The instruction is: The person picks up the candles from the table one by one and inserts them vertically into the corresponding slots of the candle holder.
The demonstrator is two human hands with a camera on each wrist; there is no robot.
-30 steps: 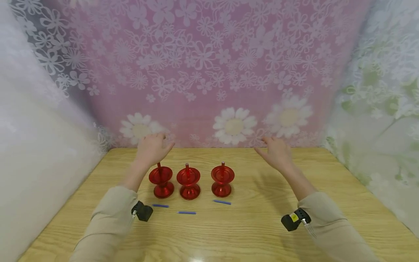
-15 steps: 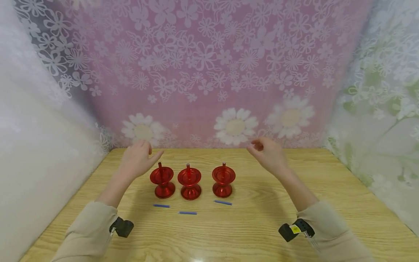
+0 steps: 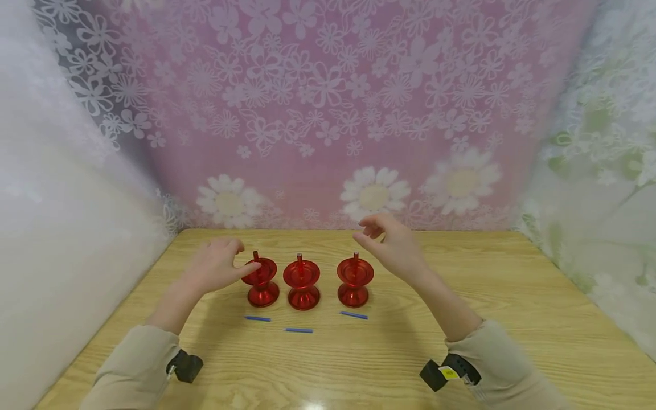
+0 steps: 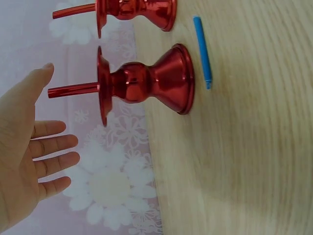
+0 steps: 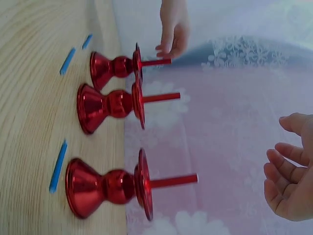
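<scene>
Three shiny red candle holders stand upright in a row: the left holder (image 3: 263, 294), the middle holder (image 3: 304, 297) and the right holder (image 3: 353, 294). Each has a dish on a waisted base and a thin red tube rising from its centre. My left hand (image 3: 209, 266) hovers beside the left holder, fingers loose and thumb near its tube (image 4: 73, 90); it holds nothing. Behind the right holder and up to its right, my right hand (image 3: 393, 246) hangs in the air, fingers relaxed and bent, with nothing between them (image 5: 293, 171).
In front of the holders lie three thin blue sticks with narrow tips: a left stick (image 3: 258, 319), a middle stick (image 3: 299, 330) and a right stick (image 3: 353, 315). The wooden table (image 3: 461, 353) meets a pink flowered curtain (image 3: 318, 142) at the back.
My right hand has moved left toward the right holder. The left hand first drew back left, then lowered beside the left holder. Holders and blue sticks stay put.
</scene>
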